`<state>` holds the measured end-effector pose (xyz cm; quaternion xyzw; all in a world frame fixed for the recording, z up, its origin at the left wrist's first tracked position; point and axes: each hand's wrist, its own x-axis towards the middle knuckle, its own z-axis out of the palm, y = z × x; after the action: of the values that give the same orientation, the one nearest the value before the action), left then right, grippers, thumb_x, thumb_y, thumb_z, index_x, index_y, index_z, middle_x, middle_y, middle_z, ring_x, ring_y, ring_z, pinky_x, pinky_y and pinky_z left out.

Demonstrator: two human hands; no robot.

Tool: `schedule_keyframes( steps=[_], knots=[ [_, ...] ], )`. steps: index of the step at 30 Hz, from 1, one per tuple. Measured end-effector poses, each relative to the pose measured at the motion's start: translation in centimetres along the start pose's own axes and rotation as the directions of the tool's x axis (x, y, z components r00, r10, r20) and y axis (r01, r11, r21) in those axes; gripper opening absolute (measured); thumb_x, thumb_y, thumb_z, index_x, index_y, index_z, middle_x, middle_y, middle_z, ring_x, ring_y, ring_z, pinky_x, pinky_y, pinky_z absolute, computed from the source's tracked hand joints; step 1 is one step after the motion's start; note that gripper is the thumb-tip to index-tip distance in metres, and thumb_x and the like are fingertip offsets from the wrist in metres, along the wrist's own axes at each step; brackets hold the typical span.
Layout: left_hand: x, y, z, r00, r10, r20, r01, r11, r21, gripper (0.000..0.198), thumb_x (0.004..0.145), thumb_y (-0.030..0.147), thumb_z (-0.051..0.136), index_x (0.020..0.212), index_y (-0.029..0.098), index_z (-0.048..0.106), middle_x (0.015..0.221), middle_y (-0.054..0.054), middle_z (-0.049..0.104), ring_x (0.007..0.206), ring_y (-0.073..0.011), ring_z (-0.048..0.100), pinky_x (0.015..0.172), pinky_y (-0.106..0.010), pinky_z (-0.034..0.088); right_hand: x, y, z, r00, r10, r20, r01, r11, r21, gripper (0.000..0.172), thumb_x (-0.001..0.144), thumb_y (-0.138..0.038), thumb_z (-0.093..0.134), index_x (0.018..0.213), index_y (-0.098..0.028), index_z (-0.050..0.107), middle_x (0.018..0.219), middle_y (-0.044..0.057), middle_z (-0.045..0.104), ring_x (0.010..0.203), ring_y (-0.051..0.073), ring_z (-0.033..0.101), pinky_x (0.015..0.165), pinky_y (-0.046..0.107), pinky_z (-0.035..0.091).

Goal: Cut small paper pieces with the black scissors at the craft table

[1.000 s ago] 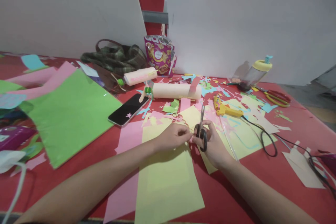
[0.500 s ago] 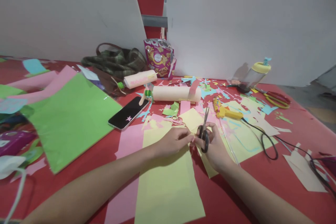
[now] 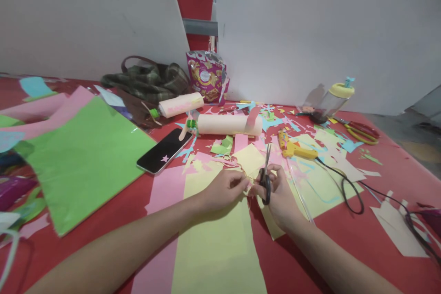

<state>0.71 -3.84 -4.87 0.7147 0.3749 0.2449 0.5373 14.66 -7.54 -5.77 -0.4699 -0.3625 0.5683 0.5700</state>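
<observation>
My left hand (image 3: 223, 189) is closed, its thumb and fingertips pinching a small pale scrap of paper (image 3: 251, 182). The scrap's exact shape is too small to make out. Black-handled scissors (image 3: 265, 181) sit in my right hand (image 3: 280, 200), blades pointing up and away. That hand's thumb and index fingertips also meet at the scrap. Beneath both hands lie a yellow paper sheet (image 3: 217, 243) and a pink sheet (image 3: 156, 239). Just beyond them is a smaller pale yellow piece (image 3: 251, 158).
Two paper-wrapped bottles (image 3: 225, 124) lie behind. A phone (image 3: 163, 151) rests left, beside a green sheet (image 3: 86, 161). To the right are a yellow glue gun (image 3: 294, 148) with a cord, red-and-yellow scissors (image 3: 361, 132) and a clear cup (image 3: 332, 101). A snack bag (image 3: 206, 76) stands behind.
Both hands remain together, still pinching at the small scrap; their fingers have shifted slightly. The scissors have turned a little in my right hand. The whole view has slid slightly.
</observation>
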Motion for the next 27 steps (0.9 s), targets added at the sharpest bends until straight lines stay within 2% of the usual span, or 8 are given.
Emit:
schedule_keyframes(
  steps=[5,14,19,27],
  knots=[
    [0.1,-0.6,0.0,0.999,-0.016,-0.045,0.011,0.995,-0.103,0.028,0.079,0.032,0.035,0.058,0.015,0.038,0.054,0.004,0.035,0.050,-0.0073,0.036,0.047,-0.019,0.029,0.1,0.0,0.0,1.000,0.017,0.000,-0.017,0.999,-0.037,0.038,0.061,-0.011,0.062,0.081,-0.026,0.034,0.066,-0.009,0.046,0.056,0.008,0.048,0.056,0.023,0.042],
    [0.3,-1.1,0.1,0.998,-0.042,-0.053,0.036,0.993,-0.111,0.029,0.078,0.033,0.037,0.055,0.015,0.038,0.051,0.004,0.035,0.046,-0.0069,0.035,0.046,-0.019,0.030,0.2,-0.1,0.1,0.999,0.047,0.009,-0.047,0.999,-0.025,0.038,0.060,-0.015,0.065,0.078,-0.025,0.033,0.063,-0.009,0.044,0.053,0.008,0.047,0.053,0.020,0.039],
    [0.3,-1.2,0.0,0.999,-0.041,-0.017,0.039,0.993,-0.113,0.030,0.079,0.034,0.036,0.057,0.015,0.040,0.052,0.003,0.038,0.048,-0.0076,0.036,0.048,-0.020,0.030,0.1,0.3,0.0,0.999,0.033,0.024,-0.033,0.999,0.023,0.033,0.064,-0.016,0.063,0.079,-0.025,0.035,0.067,-0.008,0.044,0.055,0.008,0.046,0.054,0.021,0.038],
    [0.5,-1.3,0.1,0.998,-0.060,-0.007,0.058,0.986,-0.156,0.031,0.080,0.034,0.035,0.057,0.015,0.039,0.053,0.003,0.037,0.050,-0.0073,0.035,0.050,-0.020,0.031,0.3,0.8,-0.1,0.998,0.055,0.036,-0.060,0.985,0.161,0.019,0.072,-0.022,0.056,0.079,-0.026,0.038,0.059,-0.008,0.040,0.047,0.007,0.040,0.048,0.020,0.033]
  ],
)
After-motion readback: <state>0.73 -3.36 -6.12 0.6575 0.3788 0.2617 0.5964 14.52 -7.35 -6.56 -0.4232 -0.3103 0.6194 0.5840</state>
